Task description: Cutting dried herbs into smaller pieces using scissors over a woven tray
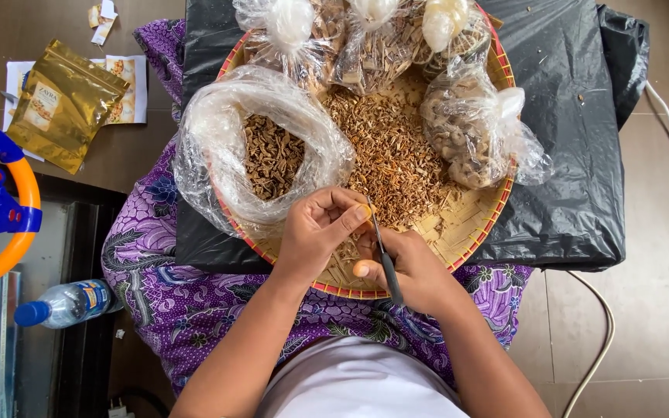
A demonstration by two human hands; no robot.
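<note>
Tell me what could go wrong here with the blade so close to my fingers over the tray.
1. The knife in the right hand points its tip at the left hand fingertips pinching a small piece; a slip could nick them.
2. Cut bits could fall past the woven tray rim onto the purple cloth.
3. The open plastic bag of dried pieces sits beside the left wrist; a nudge might spill it.

Open bag [272, 155] in tray [466, 224], left of perhaps root-filled bag [466, 135].
</note>
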